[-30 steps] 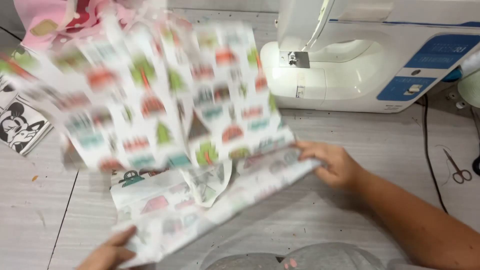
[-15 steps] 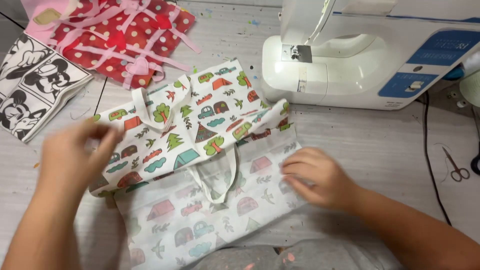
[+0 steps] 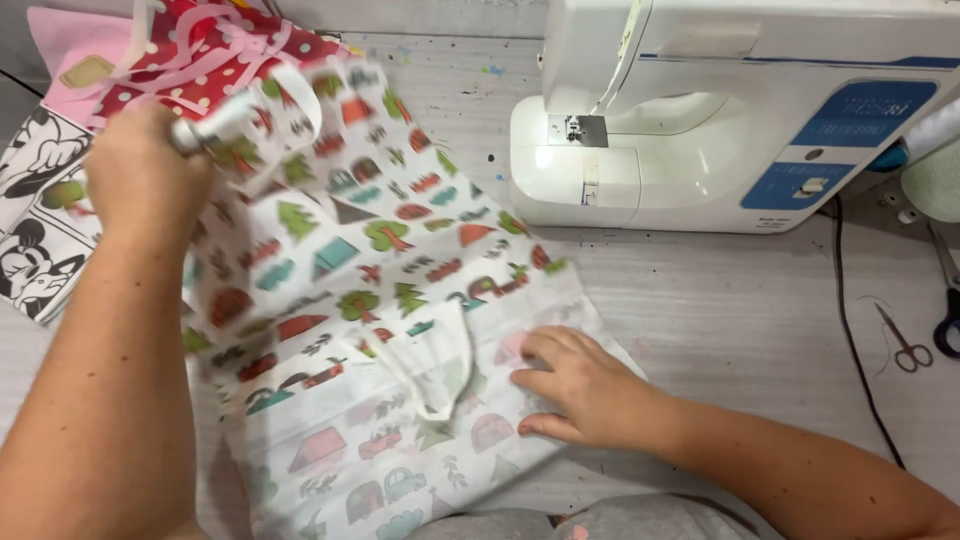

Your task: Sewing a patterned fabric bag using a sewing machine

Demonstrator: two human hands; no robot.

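The left hand is closed around the upper edge of a printed fabric tote bag, pinching it near one white strap and lifting that edge off the table. The right hand lies flat and open on the bag's lower layer, fingers spread, pressing it down just beside the second looped strap. The bag, white with small trees, tents and cars, covers the middle of the table and runs off its near edge. Behind the left hand, at the far left corner, lies a red polka-dot fabric piece on pink cloth, with a black-and-white cartoon-print fabric along the left edge. A white sewing machine stands at the far side; small scissors lie near the right edge.
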